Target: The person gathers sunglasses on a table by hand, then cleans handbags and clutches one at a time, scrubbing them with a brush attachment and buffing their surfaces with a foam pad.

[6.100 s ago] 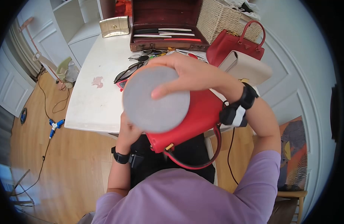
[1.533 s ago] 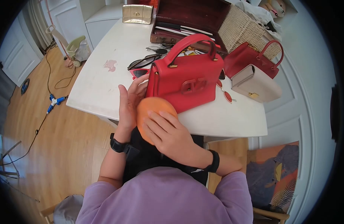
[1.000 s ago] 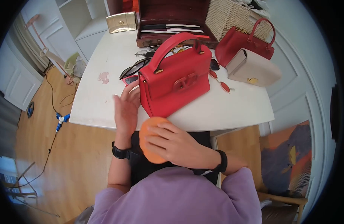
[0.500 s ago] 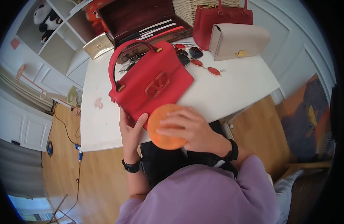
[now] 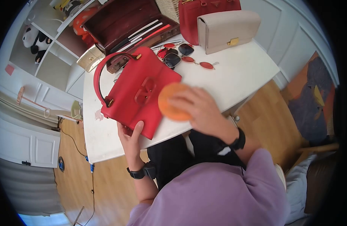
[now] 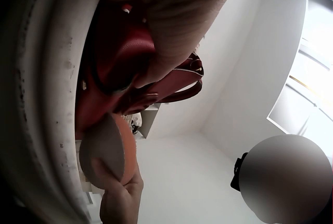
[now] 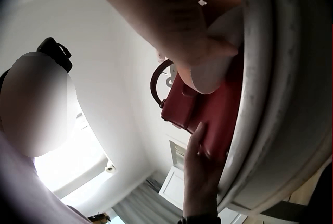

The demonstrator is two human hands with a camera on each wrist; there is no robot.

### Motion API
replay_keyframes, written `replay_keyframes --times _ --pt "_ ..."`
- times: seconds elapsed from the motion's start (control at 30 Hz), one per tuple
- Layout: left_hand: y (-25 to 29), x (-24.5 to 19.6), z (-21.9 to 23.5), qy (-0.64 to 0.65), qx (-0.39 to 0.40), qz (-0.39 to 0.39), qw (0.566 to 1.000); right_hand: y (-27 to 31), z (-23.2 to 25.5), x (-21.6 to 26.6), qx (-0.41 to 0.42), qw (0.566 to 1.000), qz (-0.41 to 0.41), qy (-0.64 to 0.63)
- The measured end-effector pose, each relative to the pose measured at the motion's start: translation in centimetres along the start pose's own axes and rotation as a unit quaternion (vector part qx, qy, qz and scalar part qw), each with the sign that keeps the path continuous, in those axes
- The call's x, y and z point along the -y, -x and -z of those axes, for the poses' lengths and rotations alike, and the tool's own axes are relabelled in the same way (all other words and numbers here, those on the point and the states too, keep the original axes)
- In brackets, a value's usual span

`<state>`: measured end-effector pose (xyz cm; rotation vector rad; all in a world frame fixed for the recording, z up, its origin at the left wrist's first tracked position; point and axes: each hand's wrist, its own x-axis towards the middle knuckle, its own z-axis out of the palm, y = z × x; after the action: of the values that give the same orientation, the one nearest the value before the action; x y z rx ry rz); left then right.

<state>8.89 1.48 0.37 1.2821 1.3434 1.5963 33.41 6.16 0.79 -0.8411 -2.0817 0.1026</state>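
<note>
A red handbag [image 5: 126, 86] with a top handle and a raised logo stands turned on the white table [image 5: 241, 81]. My left hand [image 5: 130, 140] grips its lower left corner, thumb on the front face and fingers behind. My right hand [image 5: 205, 112] holds a round orange sponge pad [image 5: 166, 103] at the bag's right side, fingers spread over the orange face. In the left wrist view the pad's grey back [image 6: 104, 146] shows, with the thumb on it. The right wrist view shows the left thumb pressed to the bag's front [image 7: 210, 114].
Several pairs of sunglasses [image 5: 172, 59] lie behind the handbag. A beige clutch [image 5: 229, 32] and a dark red handbag [image 5: 188, 22] stand at the back right. An open brown suitcase [image 5: 124, 28] and a gold purse [image 5: 91, 58] are at the back left.
The left hand, lately open beside the bag, now grips its corner, and the bag has turned. The right hand has carried the pad from the front edge up to the bag's right side.
</note>
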Motion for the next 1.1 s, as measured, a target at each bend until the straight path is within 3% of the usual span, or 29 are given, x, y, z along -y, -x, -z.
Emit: replay_keyframes --times 0.13,0.23,0.3,0.33,0.4,0.43,0.53,0.57,0.63,0.7,0.77,0.8,0.87,0.93,1.0,1.03,1.1 --pt "-0.3 0.2 -0.3 0.015 -0.034 -0.023 0.999 2.3 0.2 3.2 0.101 0.979 0.049 -0.172" --pt "-0.6 0.5 0.2 0.029 -0.032 -0.002 0.999 1.8 -0.3 4.2 0.075 0.965 0.038 -0.248" --pt "-0.4 0.6 0.4 0.133 -0.073 0.006 0.988 0.9 -0.4 4.0 0.104 0.926 0.002 -0.363" --pt "-0.5 0.7 0.7 0.133 -0.073 0.002 0.988 0.6 -0.4 3.9 0.103 0.926 0.005 -0.363" --pt "-0.6 0.8 1.5 0.206 -0.075 0.056 0.974 -0.1 -0.2 3.4 0.078 0.922 -0.075 -0.371" --pt "-0.5 0.6 2.0 0.239 -0.059 0.082 0.966 -0.7 0.0 2.6 0.005 0.957 -0.059 -0.283" --pt "-0.9 1.5 2.6 0.338 -0.084 0.064 0.935 -2.5 1.8 -0.3 -0.166 0.94 -0.151 -0.257" --pt "-0.9 1.0 2.1 0.343 -0.105 0.065 0.931 -2.7 2.3 0.0 -0.168 0.94 -0.148 -0.256" --pt "-1.2 2.8 3.2 0.337 -0.118 0.051 0.933 -2.9 3.1 1.0 -0.174 0.933 -0.126 -0.29" --pt "-0.6 4.5 4.5 0.33 -0.132 0.04 0.934 -2.7 1.7 3.2 -0.06 0.925 -0.017 -0.375" --pt "0.7 5.4 5.5 0.286 -0.005 -0.015 0.958 -2.1 -0.5 5.9 0.033 0.911 0.06 -0.408" --pt "0.6 5.7 5.6 0.285 -0.002 -0.013 0.958 -1.8 -2.2 6.5 0.049 0.905 0.096 -0.411" --pt "0.5 6.2 5.7 0.289 -0.057 0.033 0.955 -2.5 -3.3 6.9 0.005 0.93 0.131 -0.344" --pt "0.0 5.9 5.6 0.289 -0.082 0.054 0.952 -3.9 -2.9 6.2 -0.05 0.929 0.038 -0.364" --pt "-1.0 5.2 5.2 0.388 -0.069 0.07 0.916 -5.0 -1.4 3.7 -0.101 0.931 -0.009 -0.351" --pt "-1.2 6.1 5.8 0.377 -0.096 0.063 0.919 -5.2 -0.5 2.2 -0.129 0.93 -0.029 -0.343" --pt "-0.9 4.4 4.5 0.391 -0.069 0.047 0.917 -5.2 1.7 0.0 -0.184 0.915 -0.082 -0.349"
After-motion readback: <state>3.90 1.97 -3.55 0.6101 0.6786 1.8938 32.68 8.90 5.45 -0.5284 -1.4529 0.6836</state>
